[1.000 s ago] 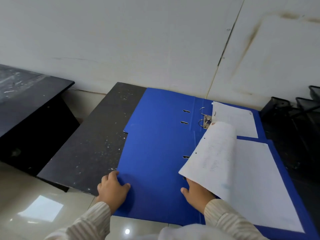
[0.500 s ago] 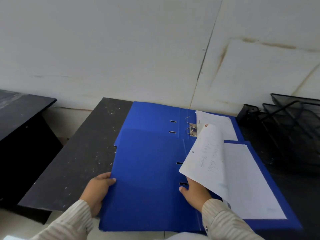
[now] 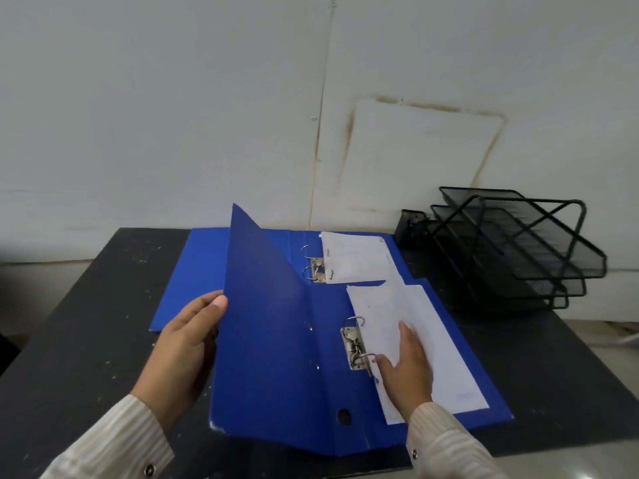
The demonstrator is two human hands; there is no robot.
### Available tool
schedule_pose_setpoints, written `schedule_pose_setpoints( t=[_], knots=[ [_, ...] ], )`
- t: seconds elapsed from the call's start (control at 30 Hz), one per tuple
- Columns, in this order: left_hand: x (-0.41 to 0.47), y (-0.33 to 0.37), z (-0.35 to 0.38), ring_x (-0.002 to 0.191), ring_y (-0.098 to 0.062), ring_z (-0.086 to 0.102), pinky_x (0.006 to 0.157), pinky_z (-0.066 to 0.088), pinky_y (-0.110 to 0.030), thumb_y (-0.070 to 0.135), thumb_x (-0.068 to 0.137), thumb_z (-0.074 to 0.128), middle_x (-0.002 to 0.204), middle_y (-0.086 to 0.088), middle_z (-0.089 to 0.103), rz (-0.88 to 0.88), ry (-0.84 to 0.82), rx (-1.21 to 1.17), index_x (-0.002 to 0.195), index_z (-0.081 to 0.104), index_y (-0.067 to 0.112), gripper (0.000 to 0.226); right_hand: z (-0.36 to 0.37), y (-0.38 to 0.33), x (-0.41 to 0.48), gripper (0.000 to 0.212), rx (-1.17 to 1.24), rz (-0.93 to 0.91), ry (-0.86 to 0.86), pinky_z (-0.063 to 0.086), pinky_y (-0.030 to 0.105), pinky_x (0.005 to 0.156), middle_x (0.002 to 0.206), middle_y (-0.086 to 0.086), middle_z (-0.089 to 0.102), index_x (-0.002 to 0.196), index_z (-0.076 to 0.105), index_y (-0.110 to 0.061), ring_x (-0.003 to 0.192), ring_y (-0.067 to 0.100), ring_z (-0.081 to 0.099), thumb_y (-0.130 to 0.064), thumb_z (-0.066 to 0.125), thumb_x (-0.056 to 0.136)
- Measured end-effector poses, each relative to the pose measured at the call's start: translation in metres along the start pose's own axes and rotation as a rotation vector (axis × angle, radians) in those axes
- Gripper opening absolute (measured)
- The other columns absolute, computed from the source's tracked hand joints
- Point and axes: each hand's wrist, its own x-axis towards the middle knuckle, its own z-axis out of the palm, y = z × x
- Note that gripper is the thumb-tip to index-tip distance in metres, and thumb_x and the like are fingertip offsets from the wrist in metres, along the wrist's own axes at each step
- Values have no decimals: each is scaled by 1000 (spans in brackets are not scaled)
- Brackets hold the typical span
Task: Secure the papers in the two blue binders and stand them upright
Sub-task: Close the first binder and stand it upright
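The fingers of the left hand (image 3: 193,337) are pinching the free edge of the front cover (image 3: 269,305) of the near binder (image 3: 340,392). The thumb is lying on the inner blue face and the other fingers are hidden behind it. The fingers of the right hand (image 3: 404,371) are lying straight and released, pressing flat on the papers (image 3: 449,357) just beside the ring mechanism (image 3: 352,347).

Half a second ago this cover was lying flat and the right hand was holding up a curled sheet. Now the sheet is lying on the stack and the cover is rising toward the centre of the frame. I am judging that the filing here is nearly finished and the closing is beginning. Whether the rings are locked, I cannot tell.

The near binder is lying at the lower centre of the frame on the dark table (image 3: 86,323), glossy blue, with a round hole in its spine. It is overlapping the far binder (image 3: 193,271), which is lying open at the centre with its own papers (image 3: 356,257).
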Motion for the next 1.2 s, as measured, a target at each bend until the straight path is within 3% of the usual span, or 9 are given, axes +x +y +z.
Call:
schedule_pose_setpoints(
  t=[0.13, 0.3, 0.4, 0.63, 0.73, 0.83, 0.93, 1.03, 1.2],
  knots=[
    [3, -9, 49, 93, -28, 63, 78, 48, -44, 30, 97, 44, 112, -17, 67, 80, -70, 34, 112, 62, 15, 28, -22, 30, 8, 72, 113, 133, -53, 29, 37, 113, 154, 4, 25, 149, 17, -20, 140, 23, 27, -10, 58, 91],
    [11, -37, 104, 104, -13, 66, 82, 53, -32, 28, 93, 47, 114, 5, 69, 170, -185, 153, 117, 60, 25, 27, -47, 70, 20, 71, 125, 239, -167, 29, 35, 112, 151, 8, 30, 150, 16, -20, 137, 25, 32, -12, 56, 92],
    [18, -63, 130, 111, -14, 62, 89, 53, -29, 28, 90, 51, 122, 1, 63, 179, -226, 277, 124, 57, 25, 35, -61, 94, 29, 72, 165, 294, -200, 28, 35, 112, 152, 7, 31, 151, 16, -21, 138, 25, 32, -14, 57, 92],
    [44, -132, 165, 106, 0, 55, 86, 48, -20, 16, 91, 60, 116, 6, 54, 246, -247, 654, 108, 56, 42, 31, -99, 138, 62, 52, 410, 372, -197, 36, 35, 102, 143, 8, 46, 143, 39, -17, 126, 24, 46, -25, 56, 94],
    [52, -161, 168, 107, -10, 54, 83, 45, -18, 19, 88, 64, 114, 9, 55, 259, -224, 853, 108, 56, 40, 30, -113, 152, 73, 38, 633, 436, -240, 46, 33, 82, 102, 20, 68, 107, 64, -17, 87, 17, 62, -43, 66, 80],
    [55, -183, 169, 118, -22, 47, 97, 38, -24, 22, 88, 63, 124, 7, 52, 201, -222, 1077, 122, 57, 31, 35, -127, 166, 80, 36, 966, 563, -289, 55, 26, 58, 69, 6, 74, 91, 67, -5, 58, 16, 70, -34, 47, 95],
    [51, -195, 169, 131, -21, 35, 112, 29, -33, 35, 92, 55, 140, 9, 40, 177, -240, 1331, 136, 47, 31, 46, -138, 179, 86, 59, 1155, 643, -318, 52, 40, 77, 91, 14, 75, 104, 68, -6, 76, 27, 73, -56, 39, 92],
    [46, -200, 170, 137, -17, 30, 115, 27, -34, 41, 94, 48, 146, 12, 34, 227, -222, 1435, 140, 41, 34, 47, -146, 189, 91, 58, 1140, 657, -394, 50, 47, 85, 107, 16, 71, 111, 65, -11, 99, 32, 67, -56, 34, 94],
    [42, -213, 165, 144, -19, 21, 116, 24, -35, 49, 95, 36, 151, 11, 31, 238, -231, 1467, 141, 41, 31, 50, -152, 192, 97, 31, 877, 532, -468, 53, 37, 82, 108, 10, 71, 125, 56, -6, 102, 24, 66, -4, 50, 95]
  ],
)
